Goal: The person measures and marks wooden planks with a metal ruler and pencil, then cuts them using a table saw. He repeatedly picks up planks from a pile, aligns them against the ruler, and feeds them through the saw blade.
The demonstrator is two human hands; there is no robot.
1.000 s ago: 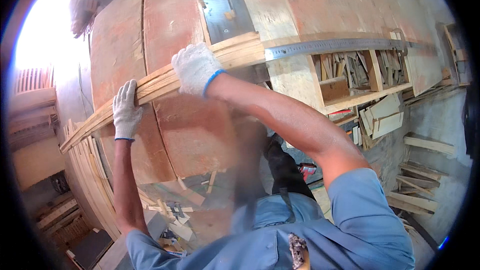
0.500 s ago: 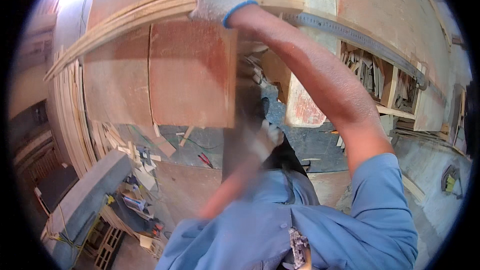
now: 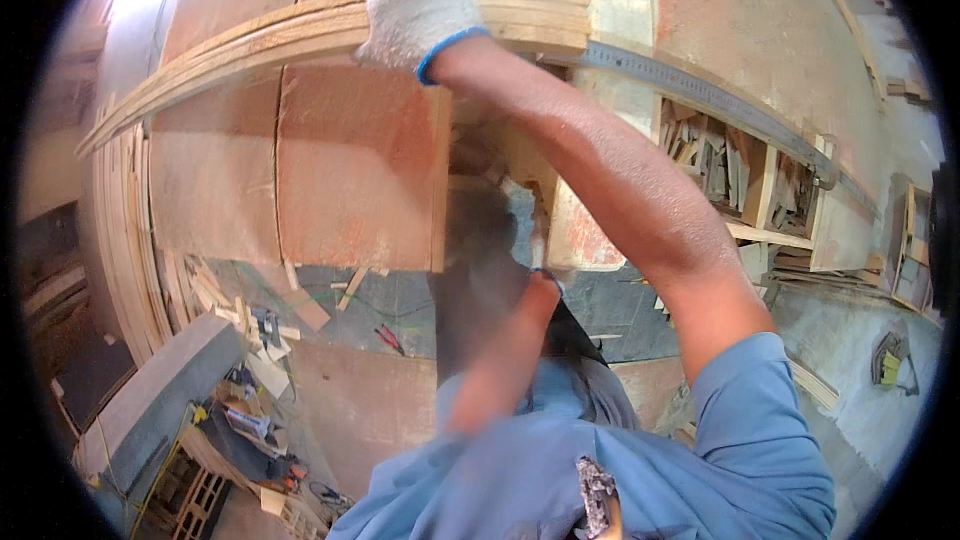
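right hand [image 3: 418,20] gripping wood strips [image 3: 290,34], long axis lower left to upper right; left hand [image 3: 541,248], grip unclear

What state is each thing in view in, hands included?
Long pale wooden strips: stacked together
White-gloved right hand with blue cuff: closed over the strips
Blurred left hand, mostly hidden: grip unclear
Long silver metal ruler: lying flat
Open wooden compartment: crammed with wood offcuts
Red-handled pliers: lying down; too small to tell if open
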